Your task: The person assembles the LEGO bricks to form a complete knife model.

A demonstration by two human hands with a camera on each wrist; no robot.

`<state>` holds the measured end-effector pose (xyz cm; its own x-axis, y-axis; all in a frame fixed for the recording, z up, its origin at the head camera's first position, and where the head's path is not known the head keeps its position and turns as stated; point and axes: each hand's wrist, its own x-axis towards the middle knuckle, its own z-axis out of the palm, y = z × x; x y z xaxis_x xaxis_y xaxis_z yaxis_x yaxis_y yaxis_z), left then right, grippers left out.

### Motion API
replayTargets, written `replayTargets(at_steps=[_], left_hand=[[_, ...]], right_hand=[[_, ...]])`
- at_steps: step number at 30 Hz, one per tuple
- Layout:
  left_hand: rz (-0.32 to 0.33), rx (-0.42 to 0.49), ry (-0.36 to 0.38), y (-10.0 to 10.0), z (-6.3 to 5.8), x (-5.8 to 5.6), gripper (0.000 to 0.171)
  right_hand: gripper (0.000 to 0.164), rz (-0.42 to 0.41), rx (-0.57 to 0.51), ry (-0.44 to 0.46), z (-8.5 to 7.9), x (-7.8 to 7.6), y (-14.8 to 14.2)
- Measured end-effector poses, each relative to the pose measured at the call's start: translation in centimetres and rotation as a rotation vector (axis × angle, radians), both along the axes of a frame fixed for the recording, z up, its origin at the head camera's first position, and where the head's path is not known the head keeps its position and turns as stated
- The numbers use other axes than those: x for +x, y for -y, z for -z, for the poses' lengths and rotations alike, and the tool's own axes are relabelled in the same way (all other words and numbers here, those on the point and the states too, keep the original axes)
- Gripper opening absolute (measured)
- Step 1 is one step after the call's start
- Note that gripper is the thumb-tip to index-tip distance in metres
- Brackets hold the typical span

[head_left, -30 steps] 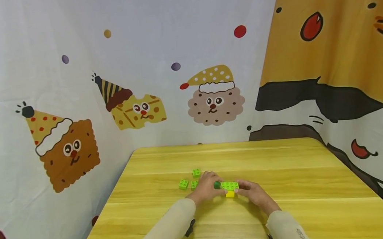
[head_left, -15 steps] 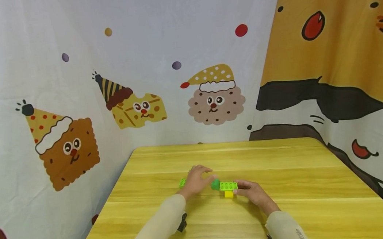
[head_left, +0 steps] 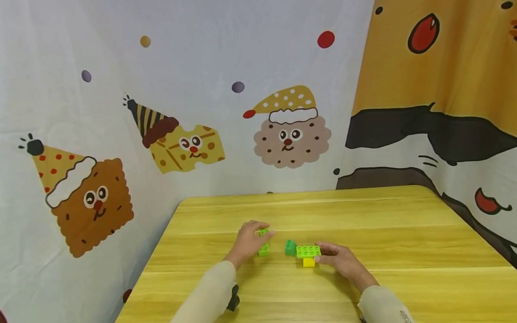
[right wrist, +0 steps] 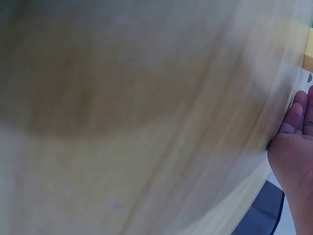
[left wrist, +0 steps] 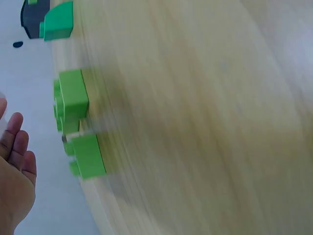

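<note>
Left fingers curved above green bricks; right fingers grip long brick.

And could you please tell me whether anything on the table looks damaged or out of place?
Nothing stands out as damaged or spilled on the table. The long light-green block overhangs the narrower yellow block beneath it, but that looks like ordinary stacking, not a fault.

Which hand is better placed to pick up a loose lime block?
Likely the left hand: it is right by the loose lime blocks, while the right hand holds the lime-and-yellow stack.
</note>
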<state>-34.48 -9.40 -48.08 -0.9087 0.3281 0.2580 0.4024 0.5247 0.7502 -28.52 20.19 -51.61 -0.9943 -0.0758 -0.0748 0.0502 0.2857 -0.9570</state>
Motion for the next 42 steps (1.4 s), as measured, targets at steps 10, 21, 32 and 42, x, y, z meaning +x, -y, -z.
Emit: replayTargets(at_steps=[10, 21, 32, 42], left_hand=[[-0.062, 0.058, 0.059, 3.6, 0.3, -0.7, 0.038], [-0.105, 0.016, 0.178, 6.3, 0.9, -0.6, 0.046], [-0.086, 0.018, 0.282, 7.4, 1.4, -0.4, 0.055], [-0.064, -0.012, 0.326, 8.0, 2.4, -0.8, 0.061]], right_hand=[[0.053, 0.005, -0.002, 0.001, 0.0, -0.1, 0.1], [0.048, 0.013, -0.024, 0.005, 0.0, 0.0, 0.0], [0.048, 0.018, -0.023, 0.015, -0.2, 0.3, 0.0], [0.050, 0.013, -0.026, 0.021, -0.3, 0.4, 0.0]])
